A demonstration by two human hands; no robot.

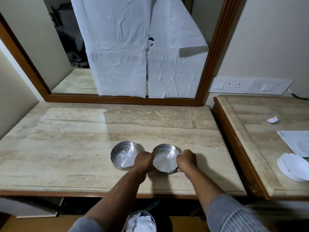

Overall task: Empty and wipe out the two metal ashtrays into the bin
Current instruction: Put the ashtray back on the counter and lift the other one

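Two round metal ashtrays stand side by side on the marble desk point(66, 139). The left ashtray point(124, 154) holds a scatter of white ash or crumbs. My left hand point(144, 160) and my right hand point(186, 159) grip opposite rims of the right ashtray point(165, 157), whose inside looks pale and bare. Below the desk edge, between my forearms, a metal bin point(140, 221) shows crumpled white paper inside.
A wood-framed mirror point(215, 52) covered with white sheets leans behind the desk. A second marble table point(260, 148) at the right carries a white ceramic ashtray point(292, 166), a white tray point(297, 141) and a paper scrap point(273, 120). Wall sockets point(250, 86) sit above it.
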